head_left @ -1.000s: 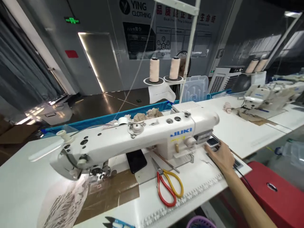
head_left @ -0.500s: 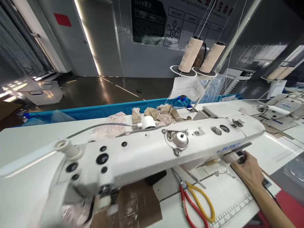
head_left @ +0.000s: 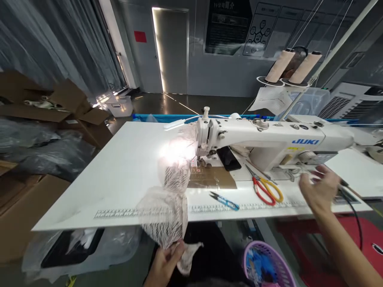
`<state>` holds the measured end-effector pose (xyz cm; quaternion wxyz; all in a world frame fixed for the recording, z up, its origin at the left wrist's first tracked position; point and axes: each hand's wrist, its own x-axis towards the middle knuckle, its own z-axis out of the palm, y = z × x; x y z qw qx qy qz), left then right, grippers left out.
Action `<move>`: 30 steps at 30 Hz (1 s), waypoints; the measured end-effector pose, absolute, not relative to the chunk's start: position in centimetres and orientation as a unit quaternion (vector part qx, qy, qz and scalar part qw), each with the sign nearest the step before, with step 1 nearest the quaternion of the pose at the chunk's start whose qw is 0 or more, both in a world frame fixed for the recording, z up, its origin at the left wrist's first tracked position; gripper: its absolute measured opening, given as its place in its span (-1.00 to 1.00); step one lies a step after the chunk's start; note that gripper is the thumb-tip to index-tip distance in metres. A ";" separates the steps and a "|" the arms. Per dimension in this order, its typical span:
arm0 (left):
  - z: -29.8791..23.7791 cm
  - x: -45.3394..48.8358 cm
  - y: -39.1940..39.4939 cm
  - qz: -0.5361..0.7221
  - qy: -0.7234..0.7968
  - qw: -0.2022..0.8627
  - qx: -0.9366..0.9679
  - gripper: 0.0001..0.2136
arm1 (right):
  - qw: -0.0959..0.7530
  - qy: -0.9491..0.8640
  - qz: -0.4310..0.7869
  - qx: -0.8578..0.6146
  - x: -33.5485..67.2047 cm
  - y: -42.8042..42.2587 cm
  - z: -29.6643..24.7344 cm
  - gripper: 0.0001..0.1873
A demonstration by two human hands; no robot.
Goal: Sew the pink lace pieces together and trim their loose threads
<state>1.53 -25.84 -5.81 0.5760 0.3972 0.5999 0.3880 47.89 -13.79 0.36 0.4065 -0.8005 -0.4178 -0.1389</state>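
At 12 o'clock, a grey door [head_left: 172, 52], light showing along its left edge. At 11, a red sheet [head_left: 140, 36] fixed to the wall [head_left: 209, 75]. At 1, a dark poster [head_left: 229, 28]. At 9, an open cardboard box [head_left: 86, 129]. At 4, a red stool [head_left: 369, 231], partly visible. At 5, a purple basket [head_left: 281, 258] containing blue material [head_left: 257, 266].

Table, left [head_left: 98, 175]: wide open stretch, free for passing.
Front edge: lace cloth [head_left: 176, 181] drapes over it, blocking a low sideways sweep.
Front strip: blue snips [head_left: 225, 201] and scissors [head_left: 259, 179] lie in the way; a gap parts them.
Back: sewing machine [head_left: 254, 134] bars a straight reach.
Under the machine: phone [head_left: 229, 159] takes up part of the opening.
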 end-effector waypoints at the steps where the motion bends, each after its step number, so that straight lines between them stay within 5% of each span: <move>1: -5.8 1.7 -25.8 0.399 0.575 0.589 0.403 -0.50 | 0.421 -0.453 -0.130 -0.775 45.6 -13.8 0.5 -0.33; 7: -6.4 2.3 -25.5 0.481 0.529 0.559 0.419 -0.51 | 0.342 -0.694 0.017 -0.634 34.9 -14.4 0.9 -0.68; 15: -6.4 1.8 -25.2 0.462 0.550 0.522 0.460 -0.49 | 0.077 -0.827 0.035 -0.556 26.6 -15.4 1.0 -0.64; 18: -5.9 2.0 -25.7 0.464 0.568 0.487 0.474 -0.56 | 0.112 -0.814 0.015 -0.570 24.9 -14.7 -0.1 -0.79; 24: -4.3 2.2 -27.4 0.489 0.587 0.418 0.491 -0.59 | 0.234 -0.761 0.056 -0.602 24.2 -15.0 -1.2 -0.68; 30: -4.1 3.1 -29.4 0.479 0.584 0.493 0.431 -0.53 | 0.475 -0.652 0.365 -0.464 22.0 -19.2 -3.4 -0.55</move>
